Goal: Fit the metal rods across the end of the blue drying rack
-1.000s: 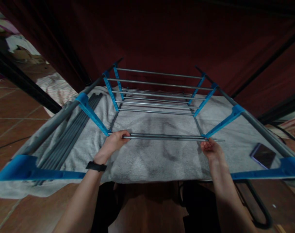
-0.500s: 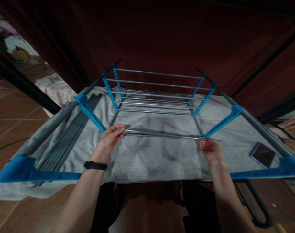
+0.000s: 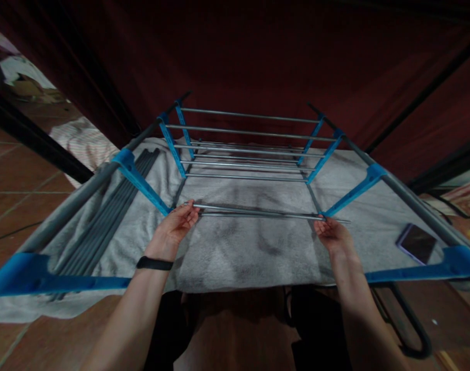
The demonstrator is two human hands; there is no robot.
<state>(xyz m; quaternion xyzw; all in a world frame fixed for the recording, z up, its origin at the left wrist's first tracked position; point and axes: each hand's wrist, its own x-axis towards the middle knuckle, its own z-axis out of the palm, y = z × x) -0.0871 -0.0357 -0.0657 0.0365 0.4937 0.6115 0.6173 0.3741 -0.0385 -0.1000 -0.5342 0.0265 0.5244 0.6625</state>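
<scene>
Across the centre of the frame, a thin metal rod (image 3: 238,209) stretches between your hands, its long axis running left to right and dipping slightly toward the right. Your left hand (image 3: 175,224) pinches it near its left end; your right hand (image 3: 333,236) has its fingers closed narrowly around it, with a rod tip poking out beyond. Neither hand is nearer: each has an end. A second rod (image 3: 227,215) lies at a shallow angle to it; you cannot tell whether your fingers touch that one. Just beside your hands stand the left blue bracket (image 3: 144,188) and right blue bracket (image 3: 353,196), above grey cloth (image 3: 235,257).
</scene>
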